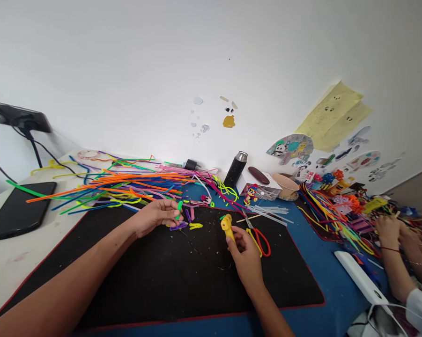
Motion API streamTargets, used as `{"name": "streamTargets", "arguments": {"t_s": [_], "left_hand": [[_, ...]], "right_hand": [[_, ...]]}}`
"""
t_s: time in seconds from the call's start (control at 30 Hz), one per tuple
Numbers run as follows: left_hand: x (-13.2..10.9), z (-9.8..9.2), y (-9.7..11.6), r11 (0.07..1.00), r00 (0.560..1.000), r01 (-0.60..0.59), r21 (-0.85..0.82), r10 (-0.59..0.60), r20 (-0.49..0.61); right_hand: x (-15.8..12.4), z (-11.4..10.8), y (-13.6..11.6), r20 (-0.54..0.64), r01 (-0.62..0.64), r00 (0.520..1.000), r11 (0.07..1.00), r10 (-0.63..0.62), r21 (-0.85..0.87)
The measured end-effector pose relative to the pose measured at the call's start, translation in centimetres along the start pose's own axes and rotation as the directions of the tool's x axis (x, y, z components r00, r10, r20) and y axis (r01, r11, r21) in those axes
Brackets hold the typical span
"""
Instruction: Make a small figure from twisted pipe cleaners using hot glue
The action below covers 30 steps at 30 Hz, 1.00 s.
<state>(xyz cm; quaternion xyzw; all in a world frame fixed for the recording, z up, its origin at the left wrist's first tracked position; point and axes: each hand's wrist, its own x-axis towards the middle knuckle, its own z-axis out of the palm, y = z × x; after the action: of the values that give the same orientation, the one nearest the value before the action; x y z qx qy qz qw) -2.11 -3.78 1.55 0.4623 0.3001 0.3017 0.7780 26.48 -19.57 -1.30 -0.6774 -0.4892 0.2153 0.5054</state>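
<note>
Flat black mat [161, 281] lying low centre; right hand [246, 252] grip clasping stubby yellow glue gun [226, 224]; left hand [154, 216] grip pinching fuzzy green stem piece [179, 206], mid-frame.

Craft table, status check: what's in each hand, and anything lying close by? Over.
Left hand pinching green pipe cleaner piece. Right hand gripping yellow glue gun. Scissors lying just right of it, purple offcut on black mat.

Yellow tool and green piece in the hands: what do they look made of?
Yellow tool, right hand: likely moulded plastic; smooth, evenly coloured. Green piece, left hand: probably fuzzy chenille stem, like the bent coloured stems behind; too small to confirm.
</note>
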Motion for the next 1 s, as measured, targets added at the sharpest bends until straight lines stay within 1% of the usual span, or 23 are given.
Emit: {"name": "streamTargets", "arguments": {"t_s": [0.07, 0.23, 0.33, 0.47, 0.57, 0.73, 0.83, 1.0], "left_hand": [[0.0, 0.0, 0.0, 1.000, 1.000, -0.003, 0.004, 0.003, -0.003], [0.1, -0.2, -0.1, 1.000, 1.000, -0.022, 0.010, 0.022, -0.014], [0.1, -0.2, -0.2, 1.000, 1.000, -0.018, 0.025, 0.018, -0.010], [0.2, -0.2, -0.3, 0.999, 1.000, -0.004, 0.041, 0.004, -0.005], [0.2, -0.2, -0.3, 0.999, 1.000, 0.001, 0.047, -0.001, 0.001], [0.1, -0.2, -0.2, 0.998, 1.000, 0.012, 0.060, -0.012, 0.009], [0.1, -0.1, -0.2, 0.998, 1.000, 0.005, 0.070, -0.006, 0.007], [0.0, -0.1, -0.2, 0.995, 1.000, 0.005, 0.098, -0.005, -0.001]], "right_hand": [[0.0, -0.2, 0.3, 0.024, 0.038, 0.999, 0.994, -0.036, -0.100], [0.2, -0.5, 0.1, 0.067, 0.102, 0.994, 0.962, -0.088, -0.254], [0.2, -0.6, -0.4, 0.096, 0.141, 0.989, 0.921, -0.113, -0.363], [0.0, -0.8, -1.2, 0.174, 0.205, 0.975, 0.862, -0.138, -0.463], [-0.1, -1.1, -1.7, 0.232, 0.239, 0.963, 0.841, -0.140, -0.485], [0.2, -1.6, -2.3, 0.291, 0.260, 0.947, 0.854, -0.135, -0.451], [0.9, -2.0, -2.5, 0.274, 0.239, 0.953, 0.874, -0.128, -0.423], [2.8, -3.0, -2.2, 0.193, 0.141, 0.979, 0.896, -0.063, -0.421]]}}
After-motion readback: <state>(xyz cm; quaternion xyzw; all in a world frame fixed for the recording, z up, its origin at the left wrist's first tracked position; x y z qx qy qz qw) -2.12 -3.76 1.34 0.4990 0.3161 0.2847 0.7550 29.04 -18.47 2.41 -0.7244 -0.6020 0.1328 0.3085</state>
